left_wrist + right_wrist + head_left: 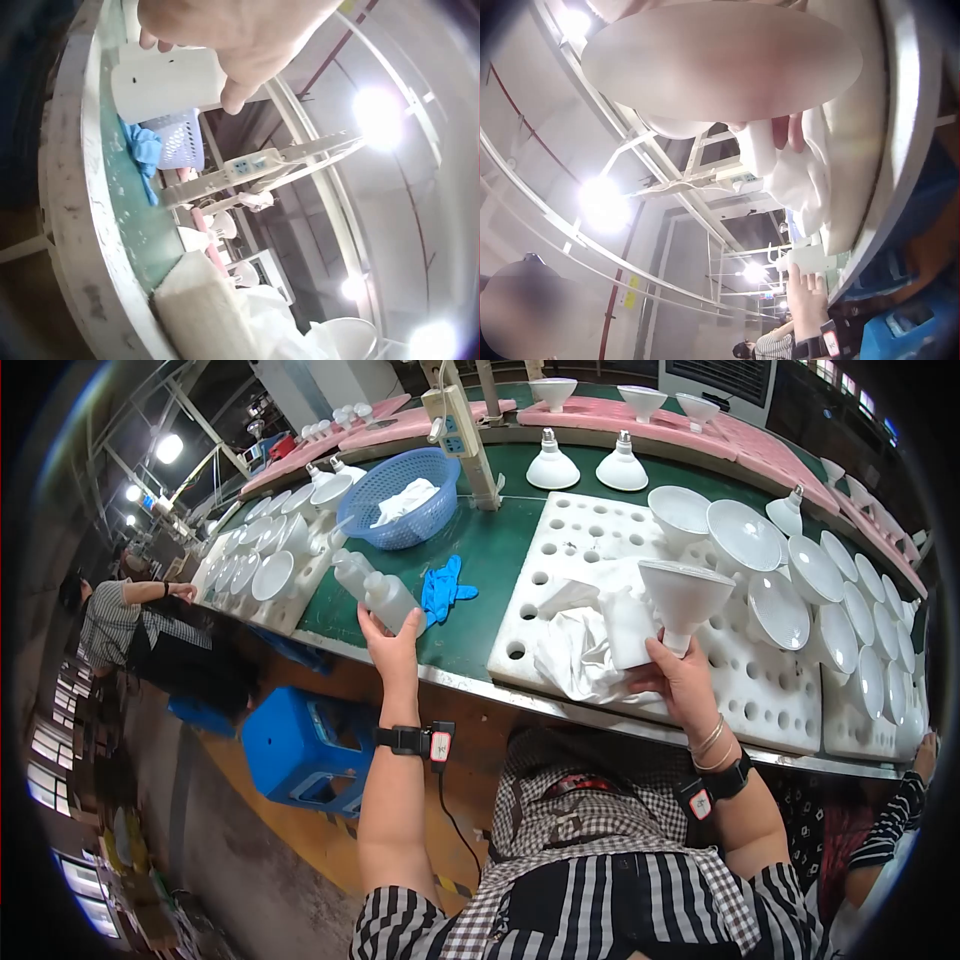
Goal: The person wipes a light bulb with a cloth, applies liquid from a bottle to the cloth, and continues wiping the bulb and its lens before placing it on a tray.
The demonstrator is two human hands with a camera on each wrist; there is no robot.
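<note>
My left hand is at a translucent white plastic bottle on the green bench, thumb on one side and fingers on the other. Behind it stands another similar bottle. In the left wrist view the thumb lies along the side of the white bottle. With my right hand I grip a white reflector lamp by its narrow neck, wide face up, above a foam board. A white cloth lies bunched by those fingers. A blue glove rests right of the bottles.
The white foam board with holes carries several reflector lamps on the right; another board stands left. A blue basket holds white cloth. A socket post rises behind. A blue stool is below; another person works left.
</note>
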